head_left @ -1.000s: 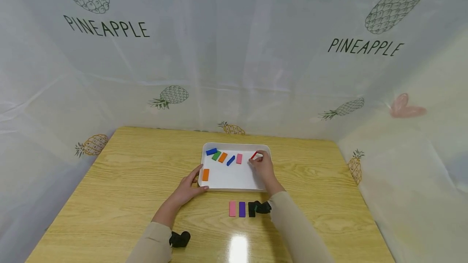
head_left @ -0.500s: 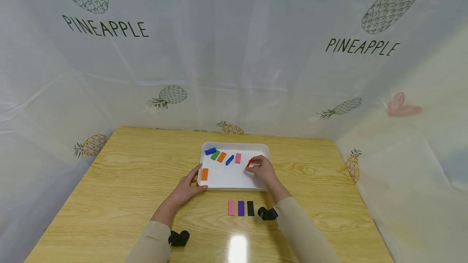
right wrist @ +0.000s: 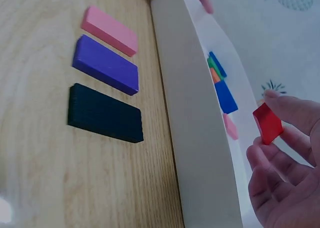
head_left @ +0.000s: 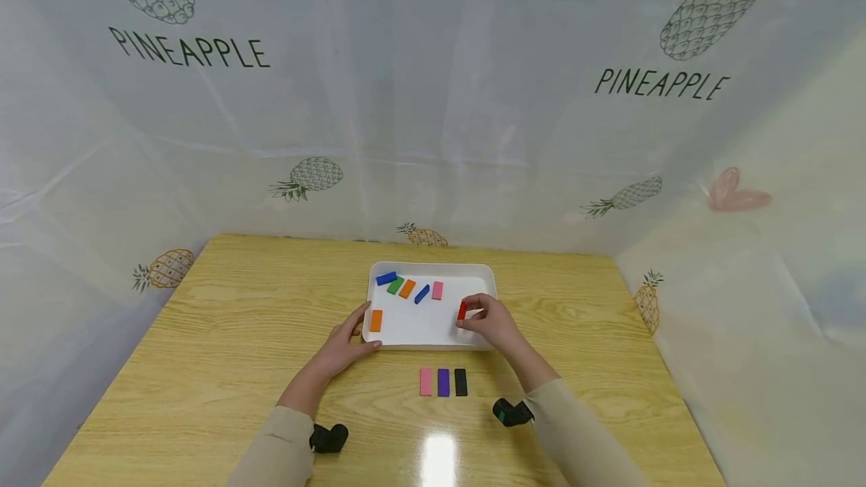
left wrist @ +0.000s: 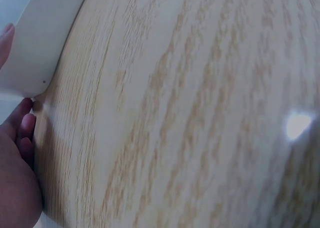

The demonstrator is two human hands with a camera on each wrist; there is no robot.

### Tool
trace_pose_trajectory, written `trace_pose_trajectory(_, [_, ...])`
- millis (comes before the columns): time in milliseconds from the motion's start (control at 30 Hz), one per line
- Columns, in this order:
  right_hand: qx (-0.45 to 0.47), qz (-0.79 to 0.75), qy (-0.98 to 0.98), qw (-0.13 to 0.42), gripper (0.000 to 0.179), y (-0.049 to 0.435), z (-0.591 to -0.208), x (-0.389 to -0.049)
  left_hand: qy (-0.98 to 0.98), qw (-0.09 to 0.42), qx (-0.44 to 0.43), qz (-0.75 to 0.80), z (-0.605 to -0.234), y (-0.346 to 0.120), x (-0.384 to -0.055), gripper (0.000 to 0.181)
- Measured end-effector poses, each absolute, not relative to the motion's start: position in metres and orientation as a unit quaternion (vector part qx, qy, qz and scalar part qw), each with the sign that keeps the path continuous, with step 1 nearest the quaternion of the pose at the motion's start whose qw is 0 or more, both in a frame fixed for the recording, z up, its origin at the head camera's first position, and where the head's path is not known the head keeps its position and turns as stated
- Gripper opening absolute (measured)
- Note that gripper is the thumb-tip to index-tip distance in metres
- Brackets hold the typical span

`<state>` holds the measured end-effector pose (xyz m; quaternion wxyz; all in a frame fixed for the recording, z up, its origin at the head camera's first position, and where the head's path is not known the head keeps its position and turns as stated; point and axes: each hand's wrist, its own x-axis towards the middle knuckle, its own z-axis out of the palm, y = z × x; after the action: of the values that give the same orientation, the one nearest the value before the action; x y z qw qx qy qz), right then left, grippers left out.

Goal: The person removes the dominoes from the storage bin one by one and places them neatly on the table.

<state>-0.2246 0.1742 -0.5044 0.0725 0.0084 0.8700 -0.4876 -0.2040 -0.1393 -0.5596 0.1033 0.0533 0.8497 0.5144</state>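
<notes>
My right hand (head_left: 492,322) pinches a thin red domino block (head_left: 462,311) between thumb and fingers, over the right part of a white tray (head_left: 419,340). In the right wrist view the red block stands raised beyond the tray's near wall. My left hand (head_left: 341,348) holds the tray's near left corner, thumb at the front rim and fingers along the left side. Inside the tray lie two orange blocks, one of them (head_left: 376,321) near my left hand, two blue blocks, a green block (head_left: 395,285) and a pink block (head_left: 437,291).
On the wooden table before the tray, a pink block (head_left: 425,382), a purple block (head_left: 443,382) and a black block (head_left: 461,382) lie in a row. Behind the table hangs a pineapple-print curtain (head_left: 419,96). Black wrist devices sit on both forearms.
My right hand has brought the red block toward the front of the tray, turning it from slanted to nearly lengthwise. My left hand stays at the tray's corner.
</notes>
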Motion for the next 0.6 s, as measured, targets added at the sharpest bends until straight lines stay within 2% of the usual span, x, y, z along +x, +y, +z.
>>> trace_pose_trajectory(267, [-0.024, -0.463, 0.883, 0.071, 0.039, 0.179, -0.494, -0.203, 0.851, 0.102, 0.057, 0.512, -0.560, -0.140, -0.205, 0.088])
trace_pose_trajectory(600, [-0.064, -0.453, 0.887, 0.062, 0.040, 0.192, -0.505, -0.177, 0.855, 0.104, 0.058, 0.505, -0.563, -0.140, -0.206, 0.089])
